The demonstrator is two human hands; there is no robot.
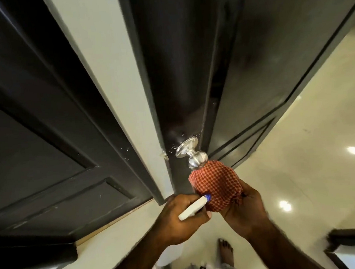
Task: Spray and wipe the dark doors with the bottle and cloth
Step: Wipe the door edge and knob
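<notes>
Red-checked cloth point(215, 185) bunched over right hand point(245, 208), fingers curled into it, pressed against end of silver door knob point(192, 153). Left hand point(179, 217) wrapped round white spray bottle point(194, 207), blue nozzle tip touching cloth. Droplets speckled on dark door point(175, 70) around knob. Second dark door point(33, 124) at left, beyond pale wall strip point(111, 65). Bare foot point(226, 252) on glossy floor point(311, 145).

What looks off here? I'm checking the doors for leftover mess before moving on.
Pale specks and droplets are scattered on the dark door around the silver knob; whether spray or marks is unclear. The checked cloth is at the knob. Nothing looks broken.
</notes>
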